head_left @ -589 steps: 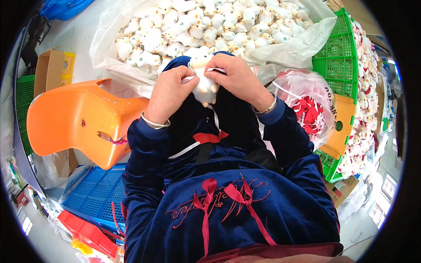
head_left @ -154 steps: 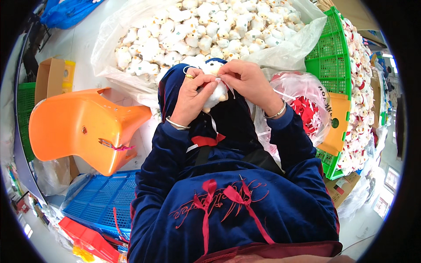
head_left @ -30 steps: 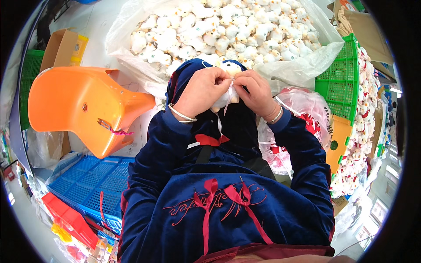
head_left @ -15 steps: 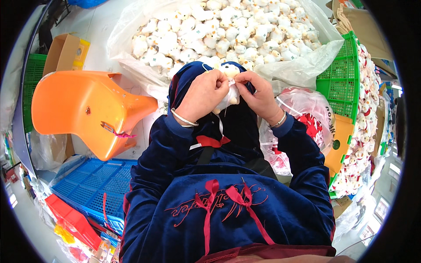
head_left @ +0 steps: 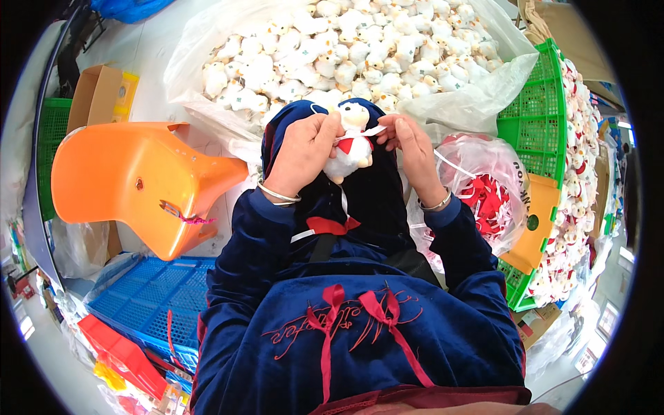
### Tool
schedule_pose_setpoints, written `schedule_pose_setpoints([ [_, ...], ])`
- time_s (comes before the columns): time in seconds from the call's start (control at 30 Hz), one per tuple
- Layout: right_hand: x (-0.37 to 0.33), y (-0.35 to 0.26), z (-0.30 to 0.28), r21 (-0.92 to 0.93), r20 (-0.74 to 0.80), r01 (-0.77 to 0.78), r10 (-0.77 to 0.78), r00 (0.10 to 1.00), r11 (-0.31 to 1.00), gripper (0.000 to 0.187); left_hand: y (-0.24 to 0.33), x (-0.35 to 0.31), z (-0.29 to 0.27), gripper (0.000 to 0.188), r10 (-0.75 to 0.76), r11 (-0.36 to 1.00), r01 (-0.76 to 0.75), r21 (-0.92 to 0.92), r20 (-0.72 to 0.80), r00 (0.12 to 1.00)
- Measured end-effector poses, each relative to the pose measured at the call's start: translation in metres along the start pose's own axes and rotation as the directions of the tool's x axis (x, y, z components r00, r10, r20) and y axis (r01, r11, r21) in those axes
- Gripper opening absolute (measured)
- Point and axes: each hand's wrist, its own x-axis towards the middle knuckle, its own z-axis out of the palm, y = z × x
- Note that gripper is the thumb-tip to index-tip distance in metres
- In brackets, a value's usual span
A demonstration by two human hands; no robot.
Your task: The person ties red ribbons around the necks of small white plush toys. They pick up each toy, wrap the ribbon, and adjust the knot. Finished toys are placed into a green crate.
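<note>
Between my hands, above my lap, is a small white plush toy (head_left: 342, 162) with a cream head and black eyes. A red cloth piece (head_left: 351, 146) with white straps lies across its body below the head. My left hand (head_left: 301, 152) is closed on the toy's left side, thumb and fingers pinching near the neck. My right hand (head_left: 411, 149), just right of the toy, pinches the end of a white strap (head_left: 372, 131) and stretches it out sideways. Another red cloth piece (head_left: 330, 225) with white straps lies on my lap.
A big clear bag (head_left: 477, 93) full of white plush toys lies ahead. At right are a plastic bag (head_left: 487, 200) of red pieces and green crates (head_left: 536, 114) near many dressed toys. An orange chair (head_left: 117, 173) bearing small snips (head_left: 169, 207) and a blue crate (head_left: 149, 294) stand at left.
My hands have drawn apart from their close pinch at the toy's neck. The red piece on its front now shows, and my right hand has moved right with the strap.
</note>
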Motion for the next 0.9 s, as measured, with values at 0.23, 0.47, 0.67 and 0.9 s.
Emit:
schedule_pose_setpoints([
  [0.23, 0.0, -0.02, 0.005, 0.032, -0.021, -0.108, 0.109, 0.994, 0.994, 0.02, 0.023, -0.001, -0.003, 0.035, 0.029, 0.909, -0.061, 0.412, 0.082, 0.996],
  [0.47, -0.032, -0.03, 0.03, -0.384, 0.187, 0.471, -0.432, 0.882, 0.794, 0.019, 0.028, -0.012, -0.014, 0.026, 0.121, 0.782, -0.2, 0.59, 0.171, 0.978],
  [0.67, -0.051, -0.028, 0.039, -0.283, 0.066, 0.025, -0.006, 0.998, 0.959, 0.016, 0.03, -0.031, -0.007, 0.021, 0.227, 0.62, -0.273, 0.736, 0.166, 0.96],
  [0.9, -0.031, -0.03, 0.039, -0.17, 0.063, -0.226, 0.24, 0.969, 0.959, 0.023, 0.036, -0.038, -0.003, 0.018, 0.202, 0.521, -0.235, 0.82, 0.149, 0.968],
])
